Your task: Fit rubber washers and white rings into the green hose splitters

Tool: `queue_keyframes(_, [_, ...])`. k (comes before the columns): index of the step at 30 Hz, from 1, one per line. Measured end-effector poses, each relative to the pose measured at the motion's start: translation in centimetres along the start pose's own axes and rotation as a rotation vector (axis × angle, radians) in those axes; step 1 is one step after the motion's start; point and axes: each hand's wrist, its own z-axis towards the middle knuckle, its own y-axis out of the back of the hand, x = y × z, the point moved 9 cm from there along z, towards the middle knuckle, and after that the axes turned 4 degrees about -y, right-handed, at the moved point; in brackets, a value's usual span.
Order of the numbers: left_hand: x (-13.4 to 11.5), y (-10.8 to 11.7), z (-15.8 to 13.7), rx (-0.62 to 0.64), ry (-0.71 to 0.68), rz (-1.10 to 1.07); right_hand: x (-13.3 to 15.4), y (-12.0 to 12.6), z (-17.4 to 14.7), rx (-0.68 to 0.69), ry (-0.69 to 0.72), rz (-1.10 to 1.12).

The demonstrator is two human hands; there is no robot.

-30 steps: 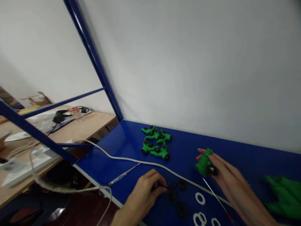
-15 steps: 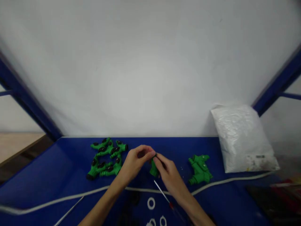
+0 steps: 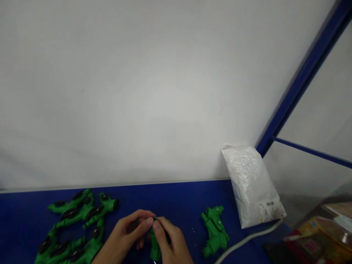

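Note:
Low in the view, my right hand (image 3: 173, 240) is closed around a green hose connector (image 3: 155, 250), whose upper end points up between the fingers. My left hand (image 3: 132, 234) is closed too, its thumb and fingertips pinching at that upper end. Whatever small part may be under the fingertips is hidden. Left of my hands lies a group of several green Y-shaped hose connectors (image 3: 72, 212) with black oval knobs. To the right, more green connector pieces (image 3: 215, 231), without black knobs, lie together on the blue table (image 3: 176, 196).
A white plastic parcel (image 3: 253, 187) leans against the pale wall (image 3: 165, 91) at the right. A white cable (image 3: 250, 238) runs along the table near it. Coloured packages (image 3: 316, 242) sit at the lower right, below a blue metal post (image 3: 302, 80).
My view has tilted up and turned to the right, so the washers and most of the screwdriver have dropped out of sight. Both hands stay on the green hose connector.

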Motion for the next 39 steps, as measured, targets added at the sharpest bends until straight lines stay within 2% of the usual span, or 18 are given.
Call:
queue_keyframes(4, [-0.1, -0.2, 0.0, 0.018, -0.011, -0.002, -0.1, 0.5, -0.3, -0.034, -0.024, -0.021])
queue_keyframes(11, [-0.4, -0.2, -0.5, -0.045, -0.068, -0.019, 1.4, 1.0, -0.9, -0.058, 0.039, -0.020])
queue_keyframes(15, [0.1, -1.3, -0.8, 0.049, 0.001, 0.009, 2.3, 0.9, -0.8, -0.032, 0.065, 0.006])
queue_keyframes(19, [0.4, -2.5, -1.5, 0.121, 0.068, -0.002, 2.9, 0.9, -1.1, 0.000, 0.030, 0.040])
queue_keyframes(24, [0.1, -3.5, -1.9, 0.129, 0.086, -0.144, 3.3, 1.1, -1.4, 0.051, -0.041, 0.052])
queue_keyframes(30, [-0.7, -3.8, -2.2, 0.124, 0.058, -0.311, 4.0, 0.7, -1.1, 0.188, -0.017, 0.056])
queue_keyframes(39, [-1.0, -3.7, -2.8, 0.113, 0.097, -0.444, 4.3, 0.3, -1.2, 0.249, -0.041, 0.101])
